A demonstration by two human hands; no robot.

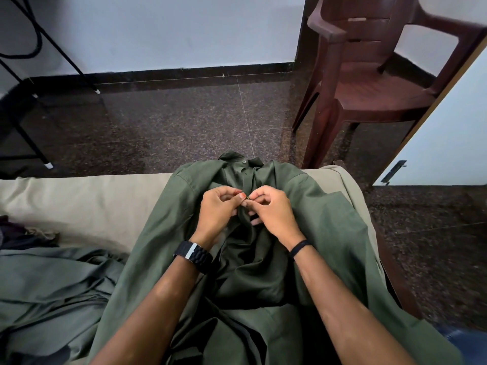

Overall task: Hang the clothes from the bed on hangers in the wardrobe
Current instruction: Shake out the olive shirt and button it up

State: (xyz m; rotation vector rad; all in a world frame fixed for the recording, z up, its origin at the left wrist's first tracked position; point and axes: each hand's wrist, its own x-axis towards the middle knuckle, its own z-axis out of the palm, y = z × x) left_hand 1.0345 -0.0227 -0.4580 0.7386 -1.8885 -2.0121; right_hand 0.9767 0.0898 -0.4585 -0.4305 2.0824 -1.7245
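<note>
Olive-green shirt (311, 206) lies spread on the beige bed (79, 198), collar toward its far edge. The left hand (218, 209) and right hand (274, 212) pinch a button (247, 197) at its placket. No hanger or wardrobe shows, so hanging seems not begun; more green cloth (52, 285) waits left of the shirt.

I see the bed (87, 198) under a beige sheet, its far edge meeting dark speckled floor (184, 122). A green shirt (329, 227) lies spread on the bed; left of it sit more green cloth (52, 280) and a dark garment (15, 233).
</note>
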